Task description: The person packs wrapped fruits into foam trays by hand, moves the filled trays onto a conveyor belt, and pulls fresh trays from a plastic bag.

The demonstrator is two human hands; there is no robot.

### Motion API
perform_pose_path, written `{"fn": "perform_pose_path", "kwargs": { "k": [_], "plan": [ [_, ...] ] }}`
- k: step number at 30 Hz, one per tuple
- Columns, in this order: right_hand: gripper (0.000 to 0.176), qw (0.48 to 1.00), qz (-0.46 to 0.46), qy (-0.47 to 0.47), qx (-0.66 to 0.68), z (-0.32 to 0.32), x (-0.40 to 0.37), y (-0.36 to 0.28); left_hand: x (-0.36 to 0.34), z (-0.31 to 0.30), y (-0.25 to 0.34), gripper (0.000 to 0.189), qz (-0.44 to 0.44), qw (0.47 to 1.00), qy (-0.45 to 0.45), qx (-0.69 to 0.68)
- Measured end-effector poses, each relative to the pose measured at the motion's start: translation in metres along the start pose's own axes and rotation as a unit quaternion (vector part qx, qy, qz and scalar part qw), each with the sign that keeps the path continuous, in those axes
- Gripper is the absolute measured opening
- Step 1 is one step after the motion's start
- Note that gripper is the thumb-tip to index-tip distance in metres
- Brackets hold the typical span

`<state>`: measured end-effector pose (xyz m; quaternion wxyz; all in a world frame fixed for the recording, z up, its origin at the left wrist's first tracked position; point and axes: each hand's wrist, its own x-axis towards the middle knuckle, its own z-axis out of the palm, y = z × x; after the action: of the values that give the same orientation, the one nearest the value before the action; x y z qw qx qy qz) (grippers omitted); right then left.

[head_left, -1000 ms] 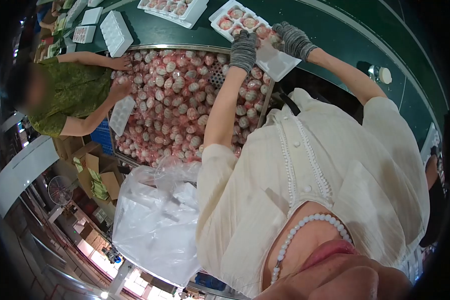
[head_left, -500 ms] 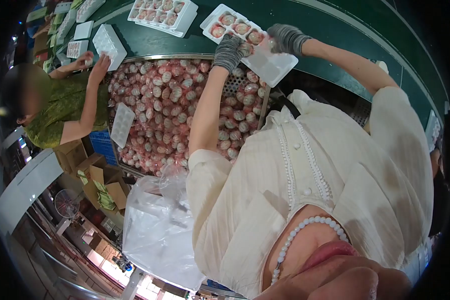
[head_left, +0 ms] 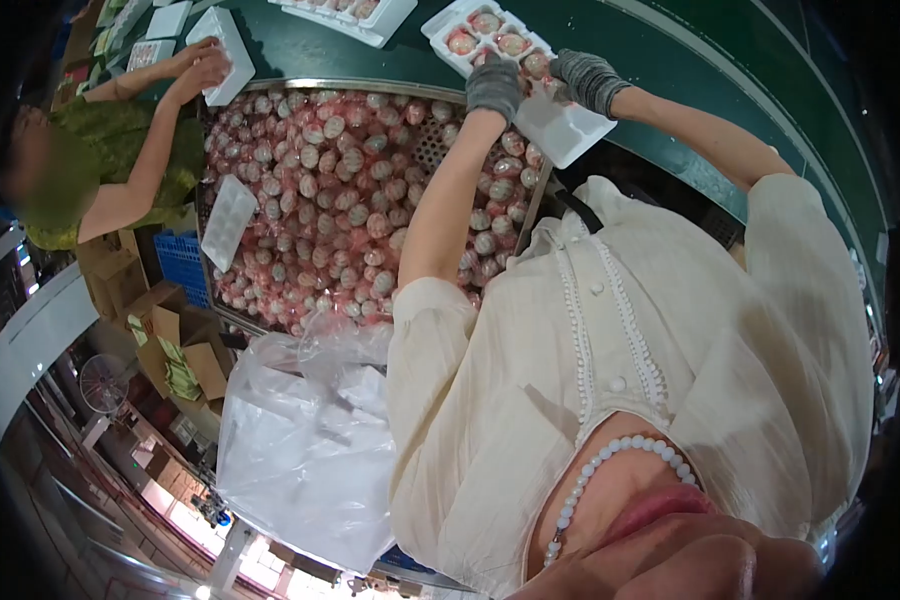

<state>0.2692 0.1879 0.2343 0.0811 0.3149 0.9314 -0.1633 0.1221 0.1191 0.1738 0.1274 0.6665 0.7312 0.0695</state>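
Note:
My left hand (head_left: pixel 494 88), in a grey striped glove, is closed over a white moulded tray (head_left: pixel 453 22); what its fingers hold is hidden. Gloved the same way, my right hand (head_left: pixel 588 82) is curled at the tray's right side, its fingertips on something too small to make out. Round pale items in red-printed clear wrap, one of them (head_left: pixel 513 44) near my left fingers, fill several cells. The tray's white flat part (head_left: pixel 565 125) slants down below both hands. Beneath my left forearm lies a metal bin (head_left: pixel 370 88) heaped with the same wrapped items (head_left: pixel 350 160).
A co-worker in green (head_left: pixel 130 140) has both hands at another white tray (head_left: pixel 232 60) on the green table (head_left: pixel 300 50). An empty tray (head_left: pixel 228 222) lies on the bin's left side. Plastic-wrapped white material (head_left: pixel 310 460), cardboard boxes (head_left: pixel 180 340) and a blue crate (head_left: pixel 180 262) stand nearer.
My left hand has moved right and its fingers now reach into the tray; the wrapped item it held is hidden. The co-worker's hands have risen to their tray. The whole view has shifted slightly.

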Motion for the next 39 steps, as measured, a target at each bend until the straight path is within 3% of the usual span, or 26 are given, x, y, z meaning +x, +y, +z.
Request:
{"fn": "perform_pose_path", "kwargs": {
  "k": [2,4,5,6,7,8,10,12,14,15,16,18,20,22,24,26,27,28,29,30,32,34,36,37,38,39],
  "plan": [
    [0.029,0.999,-0.013,0.006,-0.037,0.019,0.009,-0.003,0.011,0.002,0.001,0.035,0.003,0.997,-0.029,0.077],
    [0.029,0.995,-0.037,0.048,-0.077,0.039,0.018,0.005,0.017,0.022,-0.006,0.028,-0.002,1.0,0.024,-0.009],
    [0.03,0.99,-0.078,0.092,-0.067,0.057,0.023,0.021,0.022,0.025,-0.006,0.03,-0.019,0.998,-0.062,-0.018],
    [0.025,0.996,-0.056,0.026,-0.059,0.016,0.005,-0.002,0.03,0.03,-0.006,0.032,-0.037,0.988,-0.148,-0.027],
    [0.029,0.997,-0.052,-0.015,-0.06,0.011,0.004,-0.007,0.028,0.08,-0.025,0.026,0.041,0.988,-0.067,0.131],
    [0.032,0.995,-0.05,-0.052,-0.067,0.004,0.008,-0.006,0.018,0.062,-0.026,0.026,0.031,0.989,-0.062,0.133],
    [0.033,0.995,-0.04,-0.07,-0.05,-0.002,0.007,-0.01,-0.01,0.012,-0.014,0.026,0.008,0.998,0.051,-0.04],
    [0.03,0.991,-0.018,-0.092,-0.091,0.005,0.011,-0.008,-0.001,0.029,-0.017,0.028,0.011,0.993,0.117,-0.034],
    [0.027,0.988,-0.023,-0.096,-0.121,0.021,0.013,-0.01,0.02,0.023,-0.015,0.029,-0.021,0.997,-0.067,-0.036],
    [0.024,0.999,-0.012,-0.018,-0.048,0.031,0.012,-0.01,0.022,0.01,-0.006,0.028,-0.048,0.993,-0.109,-0.02],
    [0.022,0.998,0.001,0.061,0.023,0.038,0.01,-0.009,0.024,0.015,-0.006,0.028,-0.047,0.992,-0.114,-0.021],
    [0.012,0.996,-0.071,0.054,-0.019,0.041,0.013,0.005,0.024,0.026,-0.008,0.026,-0.02,0.998,-0.051,0.005],
    [0.013,0.995,-0.012,-0.041,-0.093,0.021,0.015,-0.011,-0.02,-0.021,-0.007,0.026,-0.041,0.993,-0.089,-0.061],
    [0.016,0.998,0.024,-0.031,-0.053,0.006,0.001,-0.021,-0.075,-0.024,-0.007,0.035,-0.081,0.911,0.212,-0.343],
    [0.021,0.997,0.065,-0.032,-0.017,0.014,-0.019,-0.021,-0.118,0.037,-0.024,0.041,-0.209,0.908,0.309,-0.19],
    [0.022,0.979,-0.091,0.166,0.074,0.04,-0.045,-0.038,-0.157,0.058,-0.018,0.046,-0.259,0.953,0.086,-0.133],
    [0.022,0.959,-0.185,0.145,0.156,0.046,-0.052,-0.056,-0.169,0.09,-0.023,0.046,-0.262,0.952,0.082,-0.133],
    [0.023,0.923,-0.276,0.124,0.237,0.061,-0.05,-0.07,-0.175,0.134,-0.031,0.048,-0.245,0.963,-0.033,-0.108],
    [0.027,0.95,-0.226,0.072,0.205,0.08,-0.047,-0.086,-0.178,0.165,-0.03,0.05,-0.224,0.96,-0.143,-0.086],
    [0.032,0.969,-0.176,0.019,0.171,0.102,-0.043,-0.102,-0.178,0.179,-0.023,0.05,-0.226,0.959,-0.144,-0.088],
    [0.031,0.99,-0.11,-0.031,0.078,0.136,-0.019,-0.127,-0.173,0.2,-0.016,0.053,-0.203,0.978,-0.005,-0.054],
    [0.03,0.996,-0.04,-0.081,-0.016,0.18,0.004,-0.132,-0.171,0.194,-0.01,0.055,-0.276,0.95,-0.083,-0.121],
    [0.033,0.963,0.029,0.263,-0.041,0.23,0.042,-0.124,-0.171,0.153,-0.001,0.053,-0.24,0.954,-0.138,-0.118],
    [0.035,0.972,0.073,0.219,-0.03,0.252,0.062,-0.12,-0.178,0.159,-0.004,0.051,-0.296,0.931,0.0,-0.212],
    [0.035,0.972,0.071,0.224,-0.027,0.244,0.073,-0.122,-0.181,0.15,-0.006,0.051,-0.297,0.932,0.003,-0.208],
    [0.034,0.987,0.15,0.06,0.024,0.229,0.081,-0.123,-0.189,0.14,-0.004,0.058,-0.326,0.926,0.03,-0.189]
  ]
}}
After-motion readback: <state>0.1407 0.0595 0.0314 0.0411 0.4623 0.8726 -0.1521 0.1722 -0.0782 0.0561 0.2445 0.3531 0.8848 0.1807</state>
